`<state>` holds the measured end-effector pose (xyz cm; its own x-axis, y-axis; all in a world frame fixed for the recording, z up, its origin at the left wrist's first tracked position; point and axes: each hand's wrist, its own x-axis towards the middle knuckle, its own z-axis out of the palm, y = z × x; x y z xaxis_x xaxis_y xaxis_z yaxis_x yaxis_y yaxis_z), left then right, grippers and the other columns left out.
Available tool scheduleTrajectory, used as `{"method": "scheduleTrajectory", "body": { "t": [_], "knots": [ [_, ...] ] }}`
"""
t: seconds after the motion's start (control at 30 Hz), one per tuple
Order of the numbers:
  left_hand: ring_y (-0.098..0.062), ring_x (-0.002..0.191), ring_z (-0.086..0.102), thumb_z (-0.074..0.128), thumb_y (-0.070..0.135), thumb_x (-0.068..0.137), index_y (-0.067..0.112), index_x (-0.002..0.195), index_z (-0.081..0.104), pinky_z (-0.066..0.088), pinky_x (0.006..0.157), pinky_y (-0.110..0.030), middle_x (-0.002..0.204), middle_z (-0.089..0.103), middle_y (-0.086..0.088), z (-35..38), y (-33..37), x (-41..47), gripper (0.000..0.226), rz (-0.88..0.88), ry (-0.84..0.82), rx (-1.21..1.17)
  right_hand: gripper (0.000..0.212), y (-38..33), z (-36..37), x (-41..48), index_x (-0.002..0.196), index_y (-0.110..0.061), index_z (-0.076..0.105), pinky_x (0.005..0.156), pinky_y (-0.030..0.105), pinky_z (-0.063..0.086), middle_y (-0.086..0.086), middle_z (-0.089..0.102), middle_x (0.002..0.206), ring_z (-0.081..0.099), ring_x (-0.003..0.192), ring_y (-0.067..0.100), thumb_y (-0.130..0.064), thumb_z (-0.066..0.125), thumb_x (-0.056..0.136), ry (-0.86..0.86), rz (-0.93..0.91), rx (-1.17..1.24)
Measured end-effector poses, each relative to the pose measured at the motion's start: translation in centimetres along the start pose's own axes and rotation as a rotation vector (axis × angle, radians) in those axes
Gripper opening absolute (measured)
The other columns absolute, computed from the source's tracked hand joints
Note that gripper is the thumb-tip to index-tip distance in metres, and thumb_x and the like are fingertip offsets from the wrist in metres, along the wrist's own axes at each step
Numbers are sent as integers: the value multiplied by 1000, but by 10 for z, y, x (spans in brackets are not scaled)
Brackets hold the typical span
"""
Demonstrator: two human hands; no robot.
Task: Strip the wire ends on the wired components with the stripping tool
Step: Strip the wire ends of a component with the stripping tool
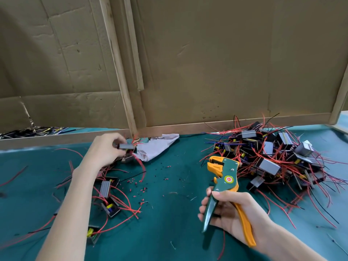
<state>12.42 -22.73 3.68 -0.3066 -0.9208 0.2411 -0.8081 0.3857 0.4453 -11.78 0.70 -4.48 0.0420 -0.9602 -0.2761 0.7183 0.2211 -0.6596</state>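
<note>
Nearest the viewer, the right hand (226, 210) is curled round both handles of a green and orange stripping tool (225, 178), holding it upright above a green table (169, 238) with its head pointing away; nothing sits in its mouth. To the near left, a few small boxy components (105, 189) lie loose on the table with red wires sprawling from them. Between them and the tool are tiny red and black scraps of insulation (139, 185). Further back, the left hand (105, 149) pinches one grey-topped component (126, 146) between thumb and fingers, and its red wires (140, 162) trail down toward another part just below. The held component and the tool are well apart, so no wire is being stripped at this moment. Beyond lie a crumpled pale cloth (158, 146) and, to the far right, a large tangled pile of components (273, 157), all in front of a cardboard wall (207, 63). Likely risks: the trailing wires could snag on the parts beneath and drag them along as the hand lifts. A thin wire fed too deep or crooked into the tool could be cut or lose strands. Loose wires from the big pile lie near the tool and could catch in it, and stripped and unstripped parts could get mixed.
</note>
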Motion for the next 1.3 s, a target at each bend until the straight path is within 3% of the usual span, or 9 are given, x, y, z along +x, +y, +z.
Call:
{"method": "scheduleTrajectory", "body": {
  "t": [0.1, 0.23, 0.33, 0.5, 0.67, 0.77, 0.97, 1.13, 1.3],
  "knots": [
    [-2, 72, 58, 78, 17, 73, 28, 85, 67, 36, 57, -16, 76, 65, 15, 0, 39, -7, 20, 95, 217, -258, 31, 0, -1, 1, 79, 3, 70, 69, 48, 57, 24, 61, 80, 65, 70, 38, -2, 80, 50, 0, -3, -1],
    [-22, 81, 68, 73, 21, 75, 21, 84, 62, 54, 75, -31, 82, 71, -4, 48, 86, -19, 14, 21, -52, -440, 45, 1, -3, 2, 80, 3, 70, 69, 49, 57, 24, 61, 80, 65, 70, 38, -1, 89, 39, 8, -9, 12],
    [-24, 82, 64, 68, 28, 78, 19, 91, 58, 49, 73, -33, 83, 68, -5, 86, 97, -31, 18, 2, -285, -257, 48, 1, -3, 3, 79, 3, 71, 67, 49, 57, 24, 62, 79, 65, 69, 39, -2, 90, 35, 24, -16, 9],
    [-17, 69, 52, 60, 28, 85, 22, 83, 59, 33, 51, -25, 71, 58, 5, 98, 88, -37, 6, 57, -279, 45, 27, -1, -1, 1, 79, 4, 70, 66, 49, 57, 24, 61, 79, 65, 68, 39, 0, 76, 53, 36, -14, 10],
    [-17, 100, 57, 64, 10, 86, 17, 109, 64, 45, 83, -24, 110, 63, 1, 94, 75, -28, 24, 251, -372, -89, 20, -2, 1, -3, 78, 4, 71, 64, 48, 57, 25, 61, 79, 65, 68, 39, 0, 70, 58, 50, -17, 20],
    [-17, 91, 63, 66, 11, 88, 14, 103, 68, 46, 72, -10, 95, 66, 5, 100, 78, -29, 15, 271, -371, -281, 19, -3, 2, -4, 77, 4, 71, 64, 48, 57, 25, 61, 79, 65, 67, 39, 0, 70, 59, 59, -18, 22],
    [-14, 87, 58, 63, 1, 86, 22, 92, 53, 45, 79, -21, 91, 60, 7, 89, 76, -27, 25, 272, -270, -281, 21, -3, 3, -4, 79, 5, 70, 65, 48, 57, 25, 61, 80, 65, 68, 39, 1, 71, 58, 59, -18, 19],
    [-9, 76, 54, 70, -1, 79, 28, 81, 58, 44, 69, -21, 87, 60, 8, 58, 62, -18, 31, 291, -590, -11, 24, -3, 2, -3, 79, 5, 70, 67, 48, 57, 25, 61, 81, 65, 69, 39, 1, 73, 56, 47, -11, 21],
    [-6, 69, 60, 79, 6, 75, 29, 79, 71, 51, 74, -29, 79, 69, 5, 63, 64, -24, 24, 286, -681, -168, 31, -2, 2, -2, 78, 4, 69, 67, 48, 57, 24, 60, 79, 64, 68, 39, 0, 77, 49, 33, -15, 22]
  ]
}}
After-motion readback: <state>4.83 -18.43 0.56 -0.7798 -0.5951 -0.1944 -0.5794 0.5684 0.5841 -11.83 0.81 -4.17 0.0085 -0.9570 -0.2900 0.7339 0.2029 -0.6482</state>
